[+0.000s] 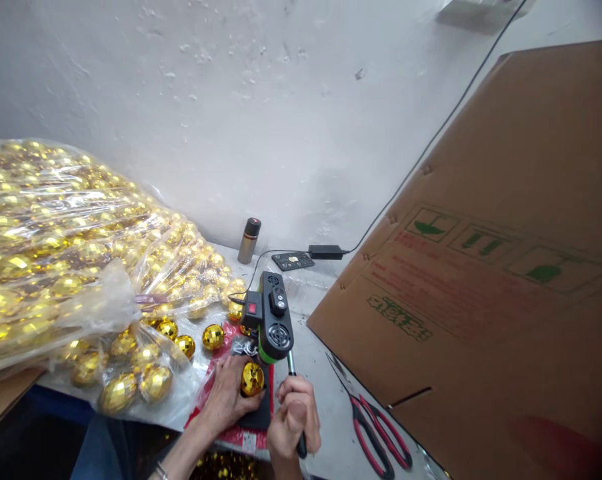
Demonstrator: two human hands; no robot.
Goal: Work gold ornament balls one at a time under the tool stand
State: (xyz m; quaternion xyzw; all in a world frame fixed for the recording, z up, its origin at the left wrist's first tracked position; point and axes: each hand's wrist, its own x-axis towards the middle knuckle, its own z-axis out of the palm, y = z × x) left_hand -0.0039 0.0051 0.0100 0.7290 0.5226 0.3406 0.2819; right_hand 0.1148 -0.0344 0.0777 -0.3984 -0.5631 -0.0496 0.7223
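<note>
My left hand (227,395) has its fingers and thumb around a gold mirrored ball (252,379), low over the black base of a small bench press (275,313). The press has a black top with round vents and a green band beneath. To the right of the ball, my right hand (295,417) is closed around the black-handled metal lever (291,365) of the press. Several loose gold balls (213,337) lie left of the press, beside a red plastic sheet (249,440).
A large clear bag of gold balls (81,233) fills the left. Red-handled scissors (381,433) lie at the right, against a big cardboard box (481,267). Behind the press are a spray can (249,241), a black patterned card (293,261) and a power adapter (325,252) with its cable.
</note>
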